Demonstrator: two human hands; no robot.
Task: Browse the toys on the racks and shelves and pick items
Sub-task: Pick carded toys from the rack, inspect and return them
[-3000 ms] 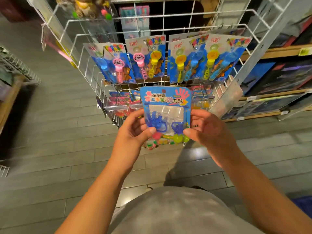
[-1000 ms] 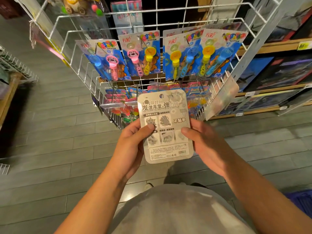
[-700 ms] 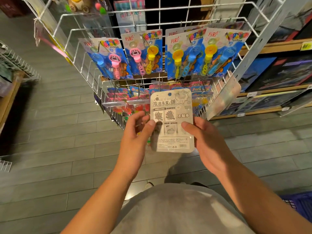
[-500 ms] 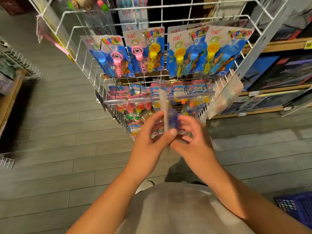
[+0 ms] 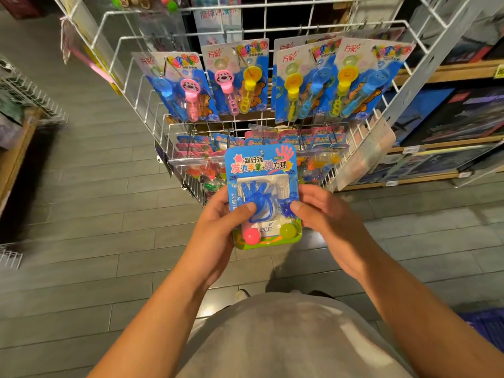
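Note:
A blue blister card [image 5: 261, 170] with a blue sticky-hand toy, a pink ball and a yellow-green ball is held face up in front of me. My left hand [image 5: 218, 230] grips its left edge, thumb pressed on the blister. My right hand [image 5: 324, 219] holds the right edge, thumb on the front. Behind it stands a white wire rack [image 5: 136, 85] hung with bubble-wand cards [image 5: 237, 80], and more sticky-hand cards [image 5: 196, 151] hang on the lower row.
Wooden shelves [image 5: 447, 75] with dark boxed toys run along the right. A blue basket [image 5: 488, 323] sits on the floor at lower right. A wire shelf [image 5: 30, 94] stands at the left over grey floor tiles.
The card showed its grey back a second ago. Both hands turned it edge-on and round, so its blue printed front faces me now.

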